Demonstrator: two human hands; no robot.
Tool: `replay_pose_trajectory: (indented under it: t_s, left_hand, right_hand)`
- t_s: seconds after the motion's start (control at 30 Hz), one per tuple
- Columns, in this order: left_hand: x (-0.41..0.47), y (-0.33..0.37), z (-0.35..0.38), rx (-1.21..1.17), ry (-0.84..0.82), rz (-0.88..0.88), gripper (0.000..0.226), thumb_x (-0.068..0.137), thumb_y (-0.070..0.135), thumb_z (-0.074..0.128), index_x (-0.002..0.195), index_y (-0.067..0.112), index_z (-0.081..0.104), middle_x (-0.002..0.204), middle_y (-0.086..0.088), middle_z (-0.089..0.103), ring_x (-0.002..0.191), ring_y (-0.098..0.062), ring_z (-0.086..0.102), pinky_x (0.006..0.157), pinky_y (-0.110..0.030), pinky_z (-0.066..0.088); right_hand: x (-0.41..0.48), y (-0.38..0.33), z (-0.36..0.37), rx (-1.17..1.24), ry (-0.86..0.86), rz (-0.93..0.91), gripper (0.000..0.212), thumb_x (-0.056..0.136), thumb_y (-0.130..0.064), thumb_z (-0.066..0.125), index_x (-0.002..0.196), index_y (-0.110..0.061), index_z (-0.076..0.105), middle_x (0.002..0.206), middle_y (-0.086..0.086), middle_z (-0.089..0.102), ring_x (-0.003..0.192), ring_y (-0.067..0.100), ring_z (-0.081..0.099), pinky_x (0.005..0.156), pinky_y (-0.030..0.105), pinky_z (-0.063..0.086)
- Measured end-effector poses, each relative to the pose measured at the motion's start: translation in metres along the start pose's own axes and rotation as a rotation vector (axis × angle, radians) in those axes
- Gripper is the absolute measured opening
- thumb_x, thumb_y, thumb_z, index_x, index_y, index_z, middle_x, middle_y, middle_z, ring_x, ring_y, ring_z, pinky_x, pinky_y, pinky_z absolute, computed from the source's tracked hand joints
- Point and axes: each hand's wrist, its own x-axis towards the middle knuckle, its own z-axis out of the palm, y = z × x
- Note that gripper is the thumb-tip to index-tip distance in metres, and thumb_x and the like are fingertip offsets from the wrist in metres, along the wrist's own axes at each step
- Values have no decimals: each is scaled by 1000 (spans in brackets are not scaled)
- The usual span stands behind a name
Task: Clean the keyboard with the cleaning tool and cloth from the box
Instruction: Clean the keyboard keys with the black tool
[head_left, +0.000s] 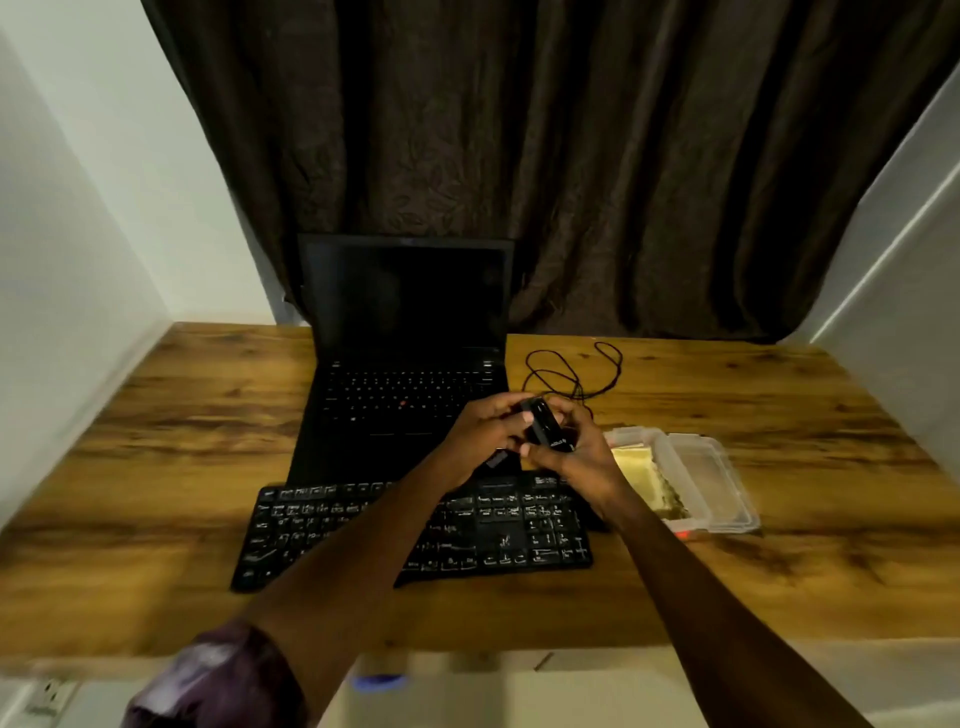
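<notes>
A black external keyboard lies on the wooden desk near its front edge. Above its right half, both hands meet around a small black cleaning tool. My left hand grips its left side, and my right hand holds its lower right end. A small dark piece shows under my left hand; I cannot tell what it is. To the right stands the clear plastic box, lid open, with a yellow cloth inside.
An open black laptop with a dark screen stands behind the keyboard. A thin black cable loops on the desk right of it. A dark curtain hangs behind, with white walls on both sides.
</notes>
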Motion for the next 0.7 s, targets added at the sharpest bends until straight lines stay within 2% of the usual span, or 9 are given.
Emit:
replay_pose_trajectory:
  t_s: [0.1, 0.2, 0.27, 0.37, 0.47, 0.6, 0.7]
  left_hand:
    - [-6, -2, -17, -41, 23, -38, 38, 100, 2, 51, 137, 7, 54, 121, -11, 67, 107, -23, 67, 82, -33, 58]
    - [-13, -4, -34, -54, 61, -67, 44, 99, -1, 51, 142, 5, 47, 119, -10, 64, 99, -20, 66, 75, -29, 58]
    - [-19, -3, -42, -52, 84, -77, 48, 99, -1, 52, 145, 8, 42, 118, -8, 63, 95, -16, 65, 70, -26, 57]
    - [-26, -3, -53, -15, 104, -88, 54, 99, -1, 52, 149, 13, 36, 115, -2, 64, 93, -11, 63, 67, -21, 54]
    - [-34, -5, -62, 14, 109, -112, 55, 100, 1, 51, 151, 15, 34, 116, 4, 63, 97, -8, 62, 69, -21, 52]
    - [-43, -11, -71, 47, 115, -137, 56, 102, 3, 48, 153, 18, 32, 128, 3, 60, 104, -7, 59, 75, -24, 48]
    - [-47, -13, -76, 60, 111, -143, 56, 102, 4, 47, 153, 21, 31, 140, 0, 56, 112, -12, 58, 77, -25, 45]
  right_hand:
    - [2, -3, 17, 69, -17, -19, 51, 84, -12, 78, 129, -25, 56, 119, -8, 64, 113, 10, 61, 89, 22, 54]
    - [4, -2, 34, 183, -62, 36, 41, 90, -8, 69, 126, -26, 60, 119, 2, 69, 117, 23, 63, 99, 40, 53]
    - [6, 0, 44, 221, -92, 67, 42, 92, -6, 66, 130, -21, 58, 119, 10, 69, 115, 30, 64, 99, 47, 51]
    - [6, 2, 59, 291, -132, 117, 47, 95, -6, 62, 138, -19, 51, 117, 8, 70, 111, 29, 65, 92, 47, 52]
    - [6, 7, 72, 324, -150, 147, 49, 96, -9, 62, 141, -21, 47, 122, 6, 69, 115, 27, 65, 95, 46, 51]
    - [1, 6, 91, 337, -123, 179, 33, 97, -8, 59, 127, -21, 58, 113, 7, 72, 104, 24, 69, 84, 36, 54]
    - [-2, 5, 101, 301, -126, 175, 23, 96, -11, 59, 118, -15, 67, 114, 14, 72, 110, 30, 66, 94, 44, 51]
